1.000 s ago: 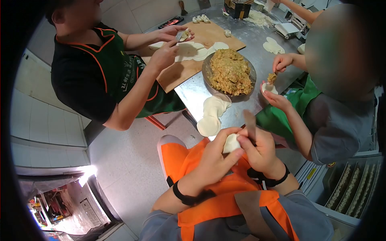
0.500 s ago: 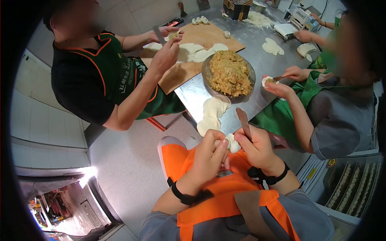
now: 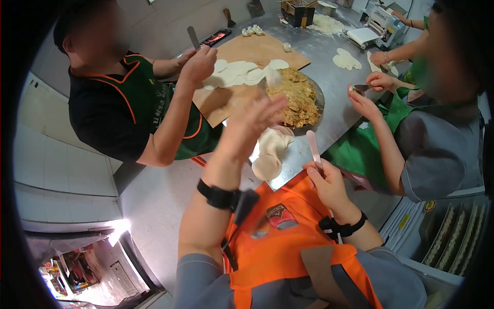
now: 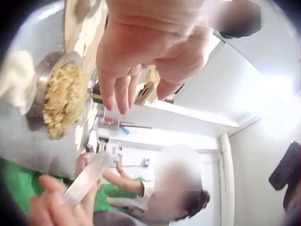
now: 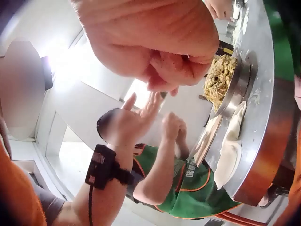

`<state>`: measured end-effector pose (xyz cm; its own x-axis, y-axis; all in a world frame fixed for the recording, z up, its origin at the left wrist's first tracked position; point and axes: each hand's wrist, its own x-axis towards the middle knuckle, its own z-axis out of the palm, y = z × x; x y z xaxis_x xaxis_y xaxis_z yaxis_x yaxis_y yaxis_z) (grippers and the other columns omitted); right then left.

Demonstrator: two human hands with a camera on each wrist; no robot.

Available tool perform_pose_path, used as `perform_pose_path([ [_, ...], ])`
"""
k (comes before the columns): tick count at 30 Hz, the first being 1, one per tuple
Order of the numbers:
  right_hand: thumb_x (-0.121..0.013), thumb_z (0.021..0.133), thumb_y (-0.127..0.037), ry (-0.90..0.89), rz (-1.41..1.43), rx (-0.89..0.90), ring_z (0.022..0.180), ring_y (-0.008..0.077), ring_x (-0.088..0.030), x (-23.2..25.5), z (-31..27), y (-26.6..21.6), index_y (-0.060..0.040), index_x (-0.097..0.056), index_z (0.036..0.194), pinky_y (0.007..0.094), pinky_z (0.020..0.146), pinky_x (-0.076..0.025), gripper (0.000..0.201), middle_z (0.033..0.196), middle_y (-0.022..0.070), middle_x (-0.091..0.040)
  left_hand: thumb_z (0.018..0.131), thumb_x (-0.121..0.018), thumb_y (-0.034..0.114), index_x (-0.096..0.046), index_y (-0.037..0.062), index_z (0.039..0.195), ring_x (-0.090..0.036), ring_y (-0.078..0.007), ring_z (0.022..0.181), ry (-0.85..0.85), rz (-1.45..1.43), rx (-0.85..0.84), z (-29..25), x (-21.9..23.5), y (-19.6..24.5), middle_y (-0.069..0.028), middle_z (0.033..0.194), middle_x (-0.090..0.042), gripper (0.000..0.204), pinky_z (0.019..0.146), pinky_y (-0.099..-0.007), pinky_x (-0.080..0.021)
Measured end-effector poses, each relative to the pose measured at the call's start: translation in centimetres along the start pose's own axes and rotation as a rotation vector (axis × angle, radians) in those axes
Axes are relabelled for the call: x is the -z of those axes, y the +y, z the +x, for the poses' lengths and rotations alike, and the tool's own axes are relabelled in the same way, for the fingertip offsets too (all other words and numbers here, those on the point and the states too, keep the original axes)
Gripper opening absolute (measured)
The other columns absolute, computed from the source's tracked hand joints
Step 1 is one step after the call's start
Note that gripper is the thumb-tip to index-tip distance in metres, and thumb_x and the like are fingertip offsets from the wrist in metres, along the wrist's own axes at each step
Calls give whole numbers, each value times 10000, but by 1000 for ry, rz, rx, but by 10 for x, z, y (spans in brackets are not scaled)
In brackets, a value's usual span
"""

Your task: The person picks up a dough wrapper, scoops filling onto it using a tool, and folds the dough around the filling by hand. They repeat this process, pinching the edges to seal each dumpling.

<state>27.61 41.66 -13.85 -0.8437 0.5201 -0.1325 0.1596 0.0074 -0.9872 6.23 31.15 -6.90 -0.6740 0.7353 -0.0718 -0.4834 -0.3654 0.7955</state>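
Observation:
My left hand (image 3: pixel 253 121) reaches out over the table's near edge, blurred by motion. Its fingers are extended and spread, with nothing in them in the left wrist view. Just beyond the fingertips, a blurred white dumpling (image 3: pixel 273 78) overlaps the edge of the metal bowl of filling (image 3: pixel 298 103). Low over the orange apron (image 3: pixel 293 242), my right hand (image 3: pixel 331 188) grips a flat metal filling spatula (image 3: pixel 313 147), blade pointing up. Between the hands and the bowl, a row of overlapping round dough wrappers (image 3: pixel 268 162) lies on the table corner.
At left, a person in a green apron (image 3: pixel 170 110) holds a spatula beside a wooden board (image 3: pixel 216 105) with wrappers. Another person (image 3: pixel 411 134) works at right. Farther back are several dumplings (image 3: pixel 253 31), a phone (image 3: pixel 216 37), and a dough machine (image 3: pixel 381 26). Dumpling trays (image 3: pixel 453 242) stand lower right.
My left hand has left the right hand and swung forward over the table, letting go of the dumpling it was pinching. The right hand still holds the spatula.

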Motion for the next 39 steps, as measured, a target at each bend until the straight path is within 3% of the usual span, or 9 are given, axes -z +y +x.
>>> perform_pose_path([
  [6, -551, 993, -88, 36, 3, 6, 627, 39, -481, 14, 0, 9, 0, -639, 1025, 204, 567, -376, 129, 722, -37, -532, 899, -634, 170, -624, -21, 1044, -653, -339, 956, 71, 1302, -4, -4, 63, -50, -204, 1006, -679, 240, 805, -396, -511],
  [11, -601, 976, -189, 19, -135, 33, 632, 69, -508, 21, 2, 40, 2, -658, 978, 257, 575, -415, 200, 701, 15, -565, 815, -676, 123, -596, 3, 1028, -604, -336, 753, 122, 1602, -182, -52, 97, -114, -172, 842, -600, 257, 714, -405, -499],
  [17, -594, 974, -134, -84, -244, -16, 656, 43, -523, 13, 16, 60, -6, -649, 993, 215, 597, -420, 141, 737, -23, -582, 785, -690, 98, -576, 6, 948, -601, -352, 814, 202, 1502, 32, -55, 87, -115, -170, 871, -607, 219, 729, -436, -493],
  [23, -619, 966, -135, -28, -163, 99, 640, 41, -495, -8, 35, 74, 1, -649, 1006, 218, 578, -402, 144, 734, -48, -559, 823, -658, 53, -601, 28, 866, -636, -345, 850, 5, 1540, -535, -65, 55, -98, -166, 889, -639, 76, 736, -420, -510],
  [26, -647, 957, -136, -63, 25, -32, 656, 34, -473, -8, 34, 51, -5, -649, 1015, 217, 585, -384, 144, 753, -62, -544, 864, -686, 103, -630, 19, 967, -667, -244, 778, 113, 1048, -91, -73, 38, -100, -137, 867, -679, 144, 711, -338, -520],
  [30, -659, 951, -123, -57, 231, -14, 688, 13, -442, 0, 35, 40, -23, -649, 1027, 206, 606, -357, 127, 783, -78, -526, 917, -700, 170, -682, -26, 1046, -633, -98, 728, 144, 639, 96, -70, 34, -108, -51, 801, -691, 236, 666, -260, -508],
  [33, -640, 947, -158, -136, -36, 66, 808, 138, -591, 17, 39, 29, 30, -649, 1008, 308, 739, -484, 198, 880, 46, -649, 919, -701, 160, -718, -29, 1008, -634, -88, 741, 7, 598, 428, -61, 38, -100, -79, 829, -703, 209, 662, -252, -511],
  [37, -534, 972, -149, -74, -555, 369, 826, 405, -627, 42, 57, 18, 23, -648, 1042, 424, 737, -501, 218, 912, 225, -637, 945, -640, 159, -675, -62, 1017, -670, -148, 754, -104, 469, 336, -49, 19, -115, -104, 854, -692, 235, 650, -265, -533],
  [39, -531, 960, -130, 72, -738, 451, 819, 414, -621, 61, 68, 17, -10, -664, 1057, 455, 717, -497, 204, 898, 221, -640, 969, -541, 135, -599, -70, 1101, -686, -204, 766, 36, 173, 330, -39, 15, -134, -126, 912, -673, 250, 661, -290, -552],
])
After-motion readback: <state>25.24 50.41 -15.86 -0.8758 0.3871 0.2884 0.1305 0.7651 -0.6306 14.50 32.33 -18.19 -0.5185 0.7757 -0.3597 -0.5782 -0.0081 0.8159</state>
